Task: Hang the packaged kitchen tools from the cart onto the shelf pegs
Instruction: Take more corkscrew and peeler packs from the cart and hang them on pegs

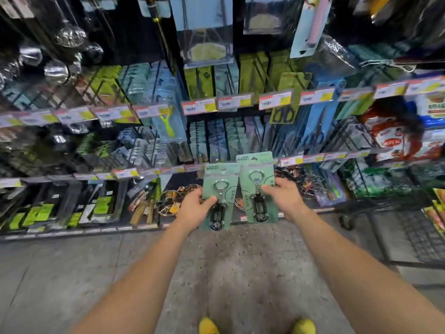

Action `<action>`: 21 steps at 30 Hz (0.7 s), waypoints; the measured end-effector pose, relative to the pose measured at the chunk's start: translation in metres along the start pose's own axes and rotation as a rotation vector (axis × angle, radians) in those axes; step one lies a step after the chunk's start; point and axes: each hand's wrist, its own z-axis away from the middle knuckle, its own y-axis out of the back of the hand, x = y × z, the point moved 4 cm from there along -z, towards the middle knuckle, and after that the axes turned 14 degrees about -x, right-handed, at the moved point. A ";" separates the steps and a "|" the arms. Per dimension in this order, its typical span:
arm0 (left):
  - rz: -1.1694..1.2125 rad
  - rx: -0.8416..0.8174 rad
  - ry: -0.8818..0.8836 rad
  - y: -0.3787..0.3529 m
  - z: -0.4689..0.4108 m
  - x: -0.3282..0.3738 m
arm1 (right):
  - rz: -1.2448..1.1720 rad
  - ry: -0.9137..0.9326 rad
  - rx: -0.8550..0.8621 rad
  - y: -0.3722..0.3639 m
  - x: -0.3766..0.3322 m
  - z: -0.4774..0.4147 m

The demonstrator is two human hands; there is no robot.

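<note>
1. Head view: the left hand (pixel 195 206) grips the left corkscrew package (pixel 221 175), its fingers (pixel 210 201) pinching the card's left edge with the thumb on the front.
2. The right hand (pixel 282 196) pinches the right corkscrew package (pixel 246 189) at its right edge in the same way.
3. Both cards are held upright and side by side, their inner edges meeting. The header ends point up, probably so that the hang holes face the pegs.
4. The packages are in the air, in front of the lower rows of the shelf (pixel 240 102) and above the floor (pixel 228 273). The cart (pixel 421 235) stands well apart to the right.
5. Blur hides the pegs, so I cannot tell which one is the target.
</note>
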 end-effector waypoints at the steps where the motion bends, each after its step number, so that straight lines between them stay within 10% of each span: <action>1: 0.007 0.012 -0.005 -0.004 -0.008 -0.005 | -0.004 0.007 -0.014 0.002 0.006 -0.010; 21: 0.103 0.274 -0.302 -0.123 -0.254 -0.217 | 0.180 0.471 -0.020 0.032 0.232 -0.299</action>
